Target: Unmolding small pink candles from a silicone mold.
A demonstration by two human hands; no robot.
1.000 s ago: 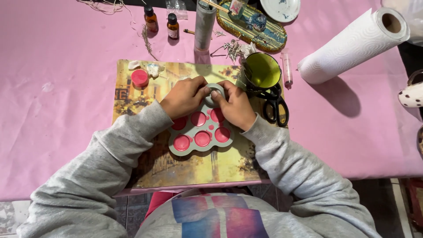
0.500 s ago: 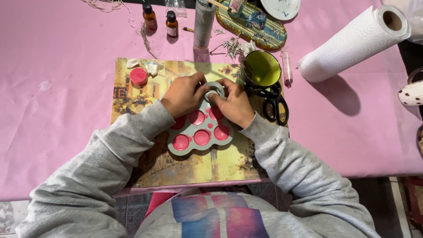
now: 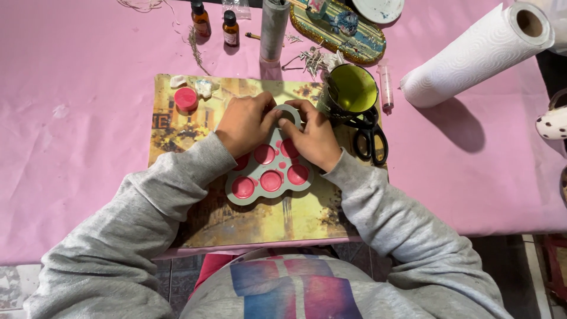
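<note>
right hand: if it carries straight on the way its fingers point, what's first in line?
The right hand points up-left; beyond the grey mould it grips, the left hand fingertips come first, practically touching already.

A white paper towel roll (image 3: 477,54) is lying on the pink table (image 3: 77,118). Black scissors (image 3: 370,137) are resting beside a green-lined cup (image 3: 352,88), and two brown dropper bottles (image 3: 215,23) are standing at the far edge.

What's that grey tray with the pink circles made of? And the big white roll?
The tray looks like soft matte silicone or rubber: grey, rounded edges, no shine, though it could be plastic. Both hands press its top. The roll looks like paper: white, dimpled, cardboard core.
</note>
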